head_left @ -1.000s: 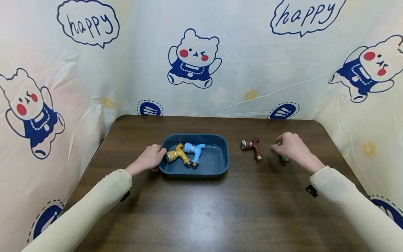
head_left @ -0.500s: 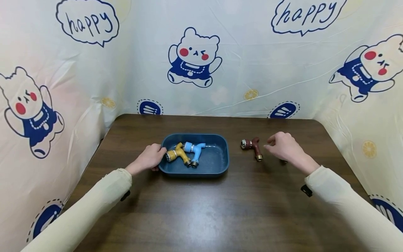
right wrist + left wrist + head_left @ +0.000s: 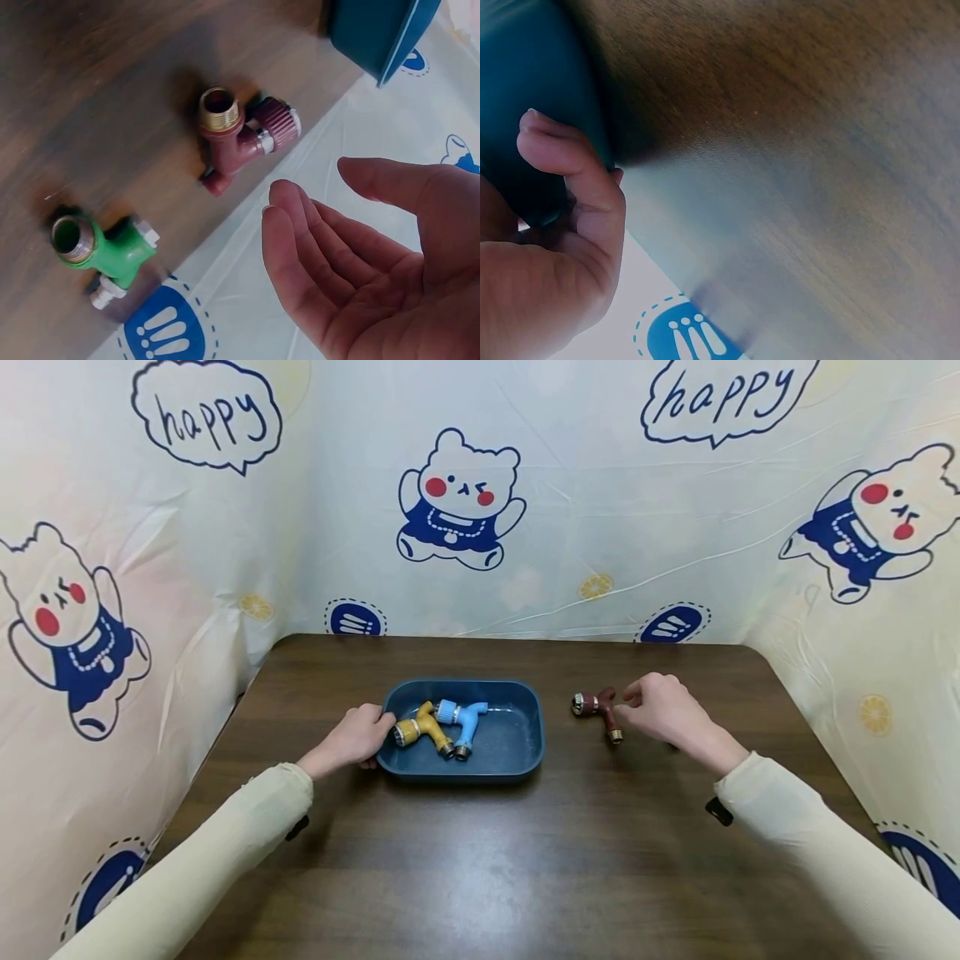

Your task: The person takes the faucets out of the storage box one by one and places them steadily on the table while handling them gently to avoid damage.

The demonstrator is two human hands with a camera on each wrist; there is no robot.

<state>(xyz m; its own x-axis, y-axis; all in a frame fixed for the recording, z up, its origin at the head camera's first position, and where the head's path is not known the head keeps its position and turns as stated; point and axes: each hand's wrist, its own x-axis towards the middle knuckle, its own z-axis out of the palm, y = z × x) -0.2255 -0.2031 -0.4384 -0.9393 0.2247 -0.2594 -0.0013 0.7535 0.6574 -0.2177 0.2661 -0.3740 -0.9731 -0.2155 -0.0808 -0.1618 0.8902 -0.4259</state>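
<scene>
My left hand [image 3: 354,733] grips the left end of a dark blue plastic tray [image 3: 513,735], thumb over the rim and fingers curled beneath. Inside the tray lie a yellow tap [image 3: 426,727] and a light blue tap [image 3: 468,720], side by side. To the tray's right, a dark red tap [image 3: 231,150] with a brass threaded end lies on the table. Over its right side hovers my right hand [image 3: 663,706], fingers loosely bent, thumb apart, nothing in between. A green tap [image 3: 118,253] rests further right, mostly hidden under that hand in the head view.
The brown wooden table [image 3: 480,860] has rounded far corners. A pale printed sheet [image 3: 570,510] with cartoon bears hangs behind it and along both sides.
My right hand has moved left from above the green tap to the dark red tap. The left hand and tray have stayed in place.
</scene>
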